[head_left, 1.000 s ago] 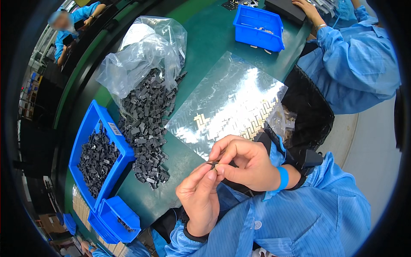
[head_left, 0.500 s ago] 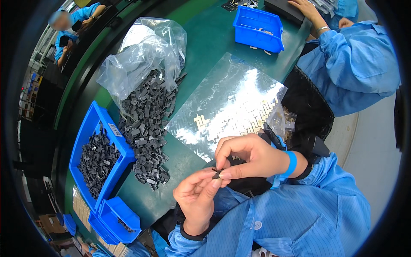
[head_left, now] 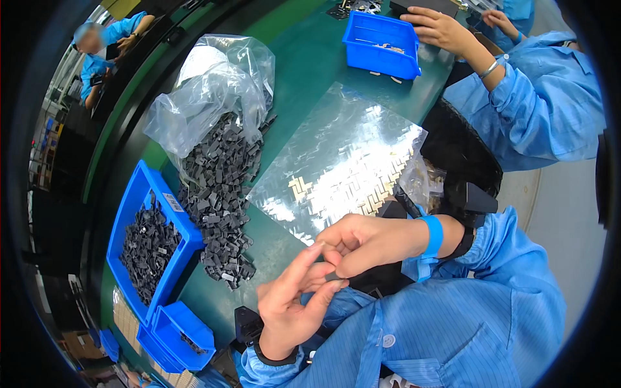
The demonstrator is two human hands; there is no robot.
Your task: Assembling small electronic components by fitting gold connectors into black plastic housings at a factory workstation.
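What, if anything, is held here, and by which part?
A small dark piece, apparently held between the left hand and right hand; mostly covered, so the gripped part cannot be told.

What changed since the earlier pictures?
The co-worker's hand moved left, to the far blue bin. The left hand straightened its index finger away from the thumb. The right hand stays against it, a small dark part between them. The dark pile stayed.
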